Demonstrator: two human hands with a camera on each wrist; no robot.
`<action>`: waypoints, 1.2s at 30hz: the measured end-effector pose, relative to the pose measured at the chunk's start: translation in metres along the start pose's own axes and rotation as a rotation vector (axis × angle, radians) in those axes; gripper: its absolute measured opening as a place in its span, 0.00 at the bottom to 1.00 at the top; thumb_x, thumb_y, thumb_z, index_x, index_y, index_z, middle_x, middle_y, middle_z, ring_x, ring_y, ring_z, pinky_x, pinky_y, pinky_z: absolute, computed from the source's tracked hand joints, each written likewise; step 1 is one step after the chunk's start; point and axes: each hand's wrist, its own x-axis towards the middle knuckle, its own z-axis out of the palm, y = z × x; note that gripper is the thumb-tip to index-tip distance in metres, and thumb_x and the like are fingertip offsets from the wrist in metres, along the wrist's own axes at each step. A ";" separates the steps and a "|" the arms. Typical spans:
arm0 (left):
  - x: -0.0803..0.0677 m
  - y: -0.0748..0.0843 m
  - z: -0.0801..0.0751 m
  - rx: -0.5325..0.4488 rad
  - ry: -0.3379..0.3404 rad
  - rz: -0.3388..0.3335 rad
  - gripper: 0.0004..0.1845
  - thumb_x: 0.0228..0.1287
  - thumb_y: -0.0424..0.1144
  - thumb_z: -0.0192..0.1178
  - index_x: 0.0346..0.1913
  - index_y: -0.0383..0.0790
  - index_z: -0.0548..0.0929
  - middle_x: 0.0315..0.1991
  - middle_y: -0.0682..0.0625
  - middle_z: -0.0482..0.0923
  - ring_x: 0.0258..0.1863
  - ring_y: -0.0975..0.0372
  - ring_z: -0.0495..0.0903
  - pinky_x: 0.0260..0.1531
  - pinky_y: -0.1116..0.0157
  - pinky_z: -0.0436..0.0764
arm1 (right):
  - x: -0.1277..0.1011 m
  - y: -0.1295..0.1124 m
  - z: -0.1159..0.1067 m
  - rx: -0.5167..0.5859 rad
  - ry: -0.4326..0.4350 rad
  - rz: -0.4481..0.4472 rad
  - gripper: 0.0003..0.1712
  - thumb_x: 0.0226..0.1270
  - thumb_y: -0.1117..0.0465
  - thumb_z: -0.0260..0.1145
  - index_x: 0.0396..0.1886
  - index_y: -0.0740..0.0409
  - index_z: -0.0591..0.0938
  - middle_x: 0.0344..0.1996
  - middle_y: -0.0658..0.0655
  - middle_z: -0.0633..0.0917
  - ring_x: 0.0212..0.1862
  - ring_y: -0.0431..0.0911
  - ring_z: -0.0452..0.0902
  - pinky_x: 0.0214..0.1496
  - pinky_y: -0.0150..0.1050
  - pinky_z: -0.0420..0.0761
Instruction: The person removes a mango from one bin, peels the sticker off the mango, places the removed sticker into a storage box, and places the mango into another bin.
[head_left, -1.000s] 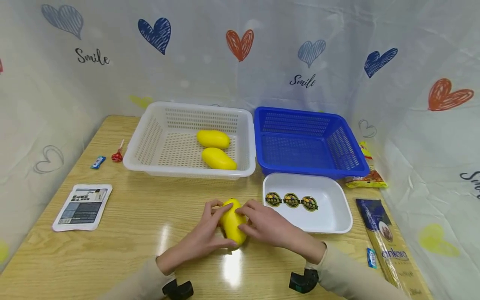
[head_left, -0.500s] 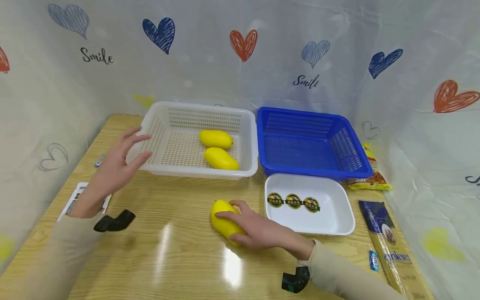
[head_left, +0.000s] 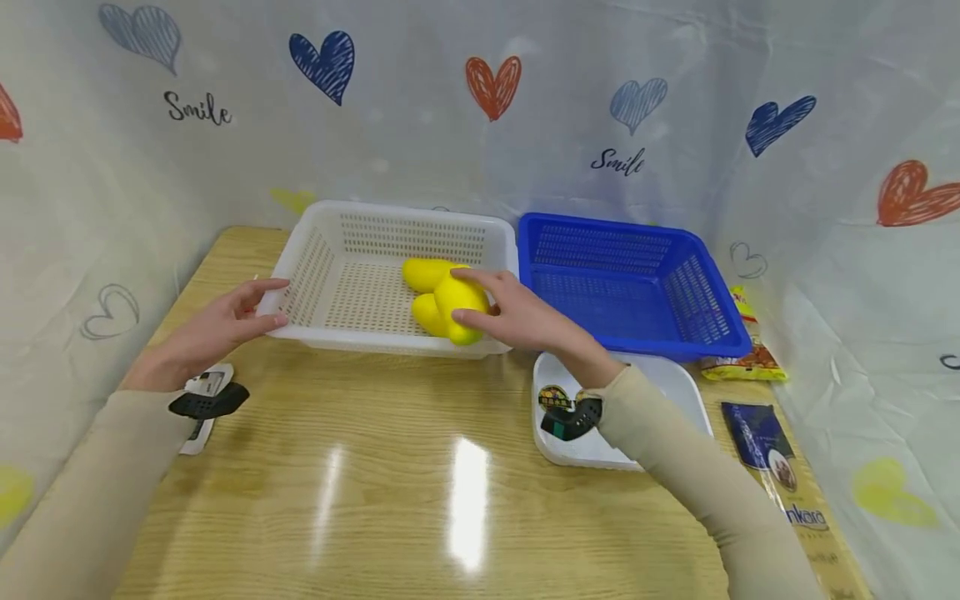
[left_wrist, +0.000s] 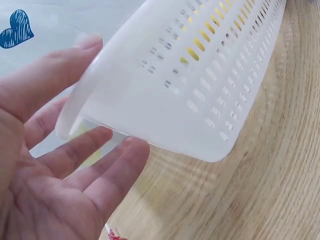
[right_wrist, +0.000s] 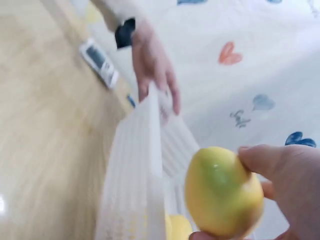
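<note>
My right hand (head_left: 519,310) holds a yellow mango (head_left: 461,305) by its sides over the right part of the white plastic basket (head_left: 315,333). Seen from the right wrist, that mango (right_wrist: 223,192) has a greenish patch on its end, with thumb and fingers around it. Inside the basket lie two more yellow mangoes, one farther back (head_left: 424,273) and one nearer (head_left: 427,314), each partly hidden by the held one. At the basket's left end, my left hand (head_left: 225,325) grips the rim. In the left wrist view, the thumb and fingers are on opposite sides of the rim (left_wrist: 82,102).
A blue basket (head_left: 600,307) stands right of the white one. In front of it, the white tray (head_left: 551,450) with round stickers is partly under my right forearm. Snack bags (head_left: 742,367) and a pasta packet (head_left: 757,433) lie at right, a white package (head_left: 213,379) at left.
My right hand has lifted the mango from the table and carried it up over the white basket. The left hand has left the mango, moved left and taken hold of the basket's rim.
</note>
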 end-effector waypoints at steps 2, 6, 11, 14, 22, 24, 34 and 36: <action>0.002 -0.002 0.001 -0.031 -0.002 0.010 0.35 0.72 0.45 0.57 0.76 0.48 0.55 0.66 0.41 0.67 0.50 0.71 0.76 0.48 0.71 0.76 | 0.015 0.001 -0.002 -0.089 -0.056 0.016 0.36 0.72 0.40 0.57 0.76 0.43 0.61 0.62 0.64 0.68 0.55 0.53 0.66 0.50 0.47 0.75; 0.005 -0.004 0.002 -0.066 -0.014 0.014 0.36 0.72 0.44 0.58 0.77 0.49 0.54 0.67 0.41 0.65 0.52 0.70 0.76 0.49 0.71 0.76 | 0.041 0.001 -0.002 -0.238 -0.164 0.045 0.37 0.73 0.38 0.52 0.75 0.47 0.62 0.65 0.61 0.71 0.62 0.56 0.64 0.60 0.50 0.71; 0.004 -0.004 0.000 -0.063 -0.018 0.019 0.35 0.73 0.44 0.57 0.77 0.49 0.54 0.67 0.42 0.65 0.52 0.70 0.76 0.49 0.71 0.76 | 0.065 0.004 0.000 -0.250 -0.157 0.101 0.36 0.73 0.41 0.54 0.74 0.49 0.62 0.69 0.58 0.69 0.69 0.57 0.60 0.70 0.51 0.62; 0.003 -0.004 -0.001 -0.055 -0.018 0.008 0.35 0.73 0.44 0.56 0.77 0.50 0.53 0.68 0.43 0.63 0.52 0.69 0.75 0.49 0.71 0.75 | 0.072 0.006 0.003 -0.183 -0.129 0.101 0.35 0.72 0.44 0.57 0.74 0.51 0.62 0.68 0.59 0.70 0.66 0.54 0.64 0.68 0.49 0.65; 0.001 -0.005 0.000 -0.033 -0.002 -0.010 0.35 0.73 0.46 0.56 0.77 0.51 0.54 0.67 0.44 0.64 0.52 0.70 0.75 0.48 0.72 0.73 | 0.081 0.015 0.013 0.246 -0.244 0.129 0.35 0.71 0.52 0.61 0.74 0.43 0.59 0.68 0.59 0.65 0.56 0.49 0.69 0.58 0.45 0.75; 0.002 -0.006 0.000 -0.035 -0.002 -0.013 0.35 0.72 0.47 0.57 0.77 0.52 0.54 0.67 0.43 0.65 0.52 0.69 0.75 0.49 0.70 0.74 | 0.082 0.019 0.014 0.282 -0.225 0.154 0.36 0.71 0.55 0.60 0.75 0.43 0.58 0.66 0.59 0.65 0.56 0.50 0.69 0.56 0.45 0.76; 0.003 -0.008 -0.001 -0.012 0.004 0.003 0.35 0.73 0.46 0.56 0.76 0.52 0.55 0.67 0.44 0.64 0.52 0.69 0.75 0.49 0.70 0.75 | 0.088 0.026 0.020 -0.118 -0.218 0.208 0.39 0.69 0.52 0.59 0.77 0.45 0.57 0.69 0.62 0.67 0.66 0.54 0.62 0.66 0.49 0.66; 0.003 -0.007 0.000 -0.019 0.002 0.004 0.35 0.72 0.46 0.56 0.76 0.51 0.55 0.68 0.43 0.64 0.52 0.69 0.75 0.49 0.70 0.75 | 0.090 0.028 0.023 -0.058 -0.224 0.212 0.39 0.69 0.51 0.61 0.77 0.45 0.58 0.71 0.59 0.65 0.68 0.52 0.61 0.70 0.50 0.62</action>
